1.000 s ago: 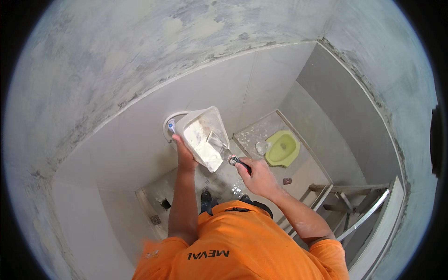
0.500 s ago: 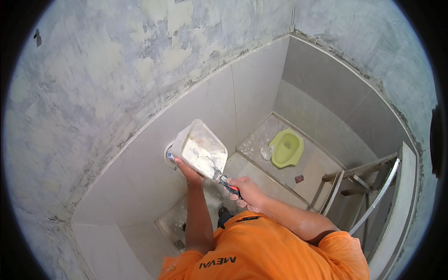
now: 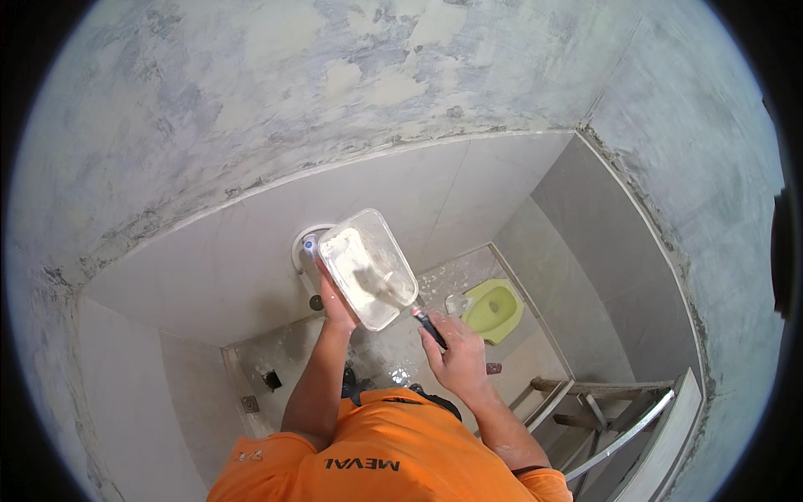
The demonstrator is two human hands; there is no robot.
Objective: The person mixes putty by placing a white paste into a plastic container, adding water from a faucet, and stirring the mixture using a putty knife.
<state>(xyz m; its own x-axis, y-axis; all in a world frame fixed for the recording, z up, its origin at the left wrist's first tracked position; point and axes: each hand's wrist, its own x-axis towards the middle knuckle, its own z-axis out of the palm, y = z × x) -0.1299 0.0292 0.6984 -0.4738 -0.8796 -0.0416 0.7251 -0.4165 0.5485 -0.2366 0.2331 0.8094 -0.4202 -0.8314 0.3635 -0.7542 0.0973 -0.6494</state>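
Observation:
My left hand (image 3: 338,306) grips a clear plastic tub (image 3: 390,244) by its side, holding it tilted before my body. White putty (image 3: 350,261) coats the bottom and walls of the tub. In my right hand (image 3: 462,358) is the black handle of a putty knife (image 3: 430,328), with a red part towards the blade. The blade reaches over the tub's near right corner into the putty, and its tip is hard to make out there. White smears mark the fingers of my right hand.
A round white fitting with a blue-marked part (image 3: 309,244) sits on the tiled wall behind the tub. Beyond my right hand lies a yellow-green squat toilet (image 3: 492,311). A wooden ladder (image 3: 598,427) stands at lower right. Patchy plastered wall (image 3: 335,92) rises above the tiles.
My view has turned, so the room appears shifted. The tub is tilted differently, and my right hand has moved right with the putty knife, its blade still in the tub.

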